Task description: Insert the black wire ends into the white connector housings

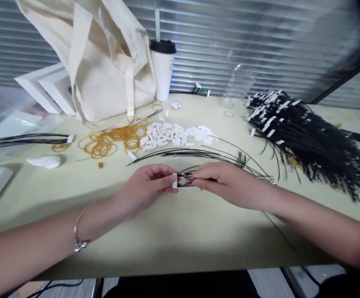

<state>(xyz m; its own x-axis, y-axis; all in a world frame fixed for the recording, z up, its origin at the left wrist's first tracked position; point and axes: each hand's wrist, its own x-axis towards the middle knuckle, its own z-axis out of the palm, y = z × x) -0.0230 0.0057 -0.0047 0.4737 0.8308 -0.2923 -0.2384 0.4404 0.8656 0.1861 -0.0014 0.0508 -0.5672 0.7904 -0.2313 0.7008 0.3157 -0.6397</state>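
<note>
Between thumb and fingers, my left hand [150,182] pinches a small white connector housing [174,181]. Thin black wires [184,175] run from the housing toward my right hand [226,182], whose closed fingers grip them a short way to its right. The wire ends inside my right hand are hidden. Just beyond both hands lies a loose bundle of black wires [195,152], curving left to right on the table. A heap of white connector housings [174,135] sits behind that bundle.
Yellow rubber bands [114,138] lie left of the heap. A large pile of black wires with white connectors [304,132] covers the right side. At the back stand a canvas bag [105,82], a lidded paper cup [162,70] and a clear plastic container [234,89]. More connectorized wires [27,140] lie left.
</note>
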